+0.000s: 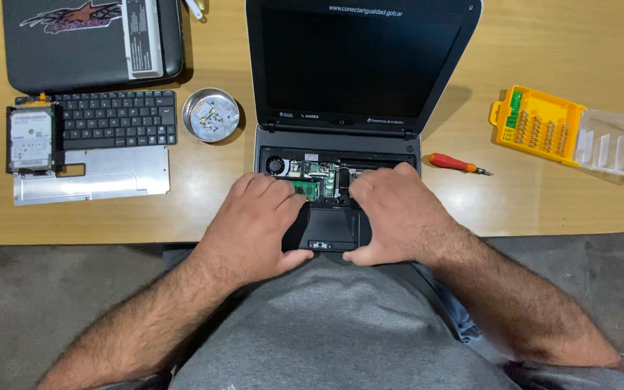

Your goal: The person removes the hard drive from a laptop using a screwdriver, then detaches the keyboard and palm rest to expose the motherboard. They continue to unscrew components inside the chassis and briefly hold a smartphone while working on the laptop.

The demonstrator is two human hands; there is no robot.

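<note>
A small black laptop (355,72) stands open on the wooden table, its keyboard taken out so the fan and green circuit board (310,173) show. My left hand (258,220) lies on the left side of the palm rest, fingers reaching the exposed board. My right hand (391,213) rests on the right side, fingers curled at the edge of the opening. The touchpad (330,224) shows between both hands. Whether the fingers grip any part, I cannot tell.
The removed keyboard (117,119) lies on a metal plate at left, with a hard drive (30,139) beside it and a second closed laptop (92,40) behind. A round metal dish (211,115), a red screwdriver (456,164) and a yellow bit case (539,126) sit nearby.
</note>
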